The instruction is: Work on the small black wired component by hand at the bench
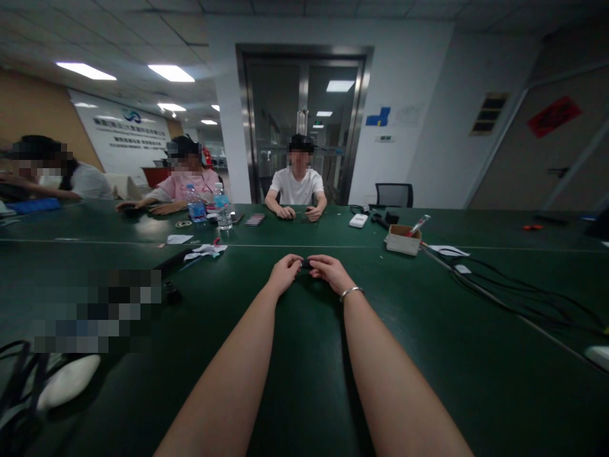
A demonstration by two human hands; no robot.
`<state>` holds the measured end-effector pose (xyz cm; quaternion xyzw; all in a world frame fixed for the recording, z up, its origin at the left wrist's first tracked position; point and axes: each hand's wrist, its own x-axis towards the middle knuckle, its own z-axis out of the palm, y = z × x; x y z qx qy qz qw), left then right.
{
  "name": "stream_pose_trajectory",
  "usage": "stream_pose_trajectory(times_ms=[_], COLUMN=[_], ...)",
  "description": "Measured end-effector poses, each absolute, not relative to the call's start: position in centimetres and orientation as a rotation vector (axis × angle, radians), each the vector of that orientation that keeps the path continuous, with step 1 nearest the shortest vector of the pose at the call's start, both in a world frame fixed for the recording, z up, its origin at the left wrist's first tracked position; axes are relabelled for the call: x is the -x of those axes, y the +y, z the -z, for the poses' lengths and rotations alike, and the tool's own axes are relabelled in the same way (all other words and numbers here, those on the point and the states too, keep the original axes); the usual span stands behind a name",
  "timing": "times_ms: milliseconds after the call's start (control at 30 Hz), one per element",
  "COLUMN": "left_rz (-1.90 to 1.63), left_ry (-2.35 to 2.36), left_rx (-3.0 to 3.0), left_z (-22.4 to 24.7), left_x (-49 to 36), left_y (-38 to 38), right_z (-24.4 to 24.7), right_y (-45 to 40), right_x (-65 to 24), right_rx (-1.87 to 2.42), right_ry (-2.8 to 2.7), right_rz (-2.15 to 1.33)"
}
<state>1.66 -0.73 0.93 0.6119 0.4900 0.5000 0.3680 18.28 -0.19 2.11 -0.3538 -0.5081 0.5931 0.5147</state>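
Observation:
Both my arms stretch forward over the dark green table [309, 355]. My left hand [287, 273] and my right hand [330, 271] meet just in front of the seam across the tabletop. Between their fingertips is a small dark object [306, 263], pinched from both sides. It is too small and too covered by fingers to name its kind. A silver bracelet [351, 292] circles my right wrist.
A person in a white shirt [299, 186] sits opposite. Two water bottles [222, 208] and crumpled paper [205, 251] lie left of centre. A small box [403, 240] stands right, near black cables [518, 285]. A white computer mouse [69, 382] is front left.

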Motion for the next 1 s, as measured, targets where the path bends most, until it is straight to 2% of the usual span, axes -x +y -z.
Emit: stream_pose_trajectory(times_ms=[1000], left_rz=[-1.251], left_ry=[1.208], left_rx=[-1.597], left_z=[-0.73], left_x=[-1.66], left_y=[-0.61], right_z=[-2.24], right_y=[-0.09], right_x=[-18.35], right_rx=[0.87], right_ry=[-1.223], right_rz=[-1.435])
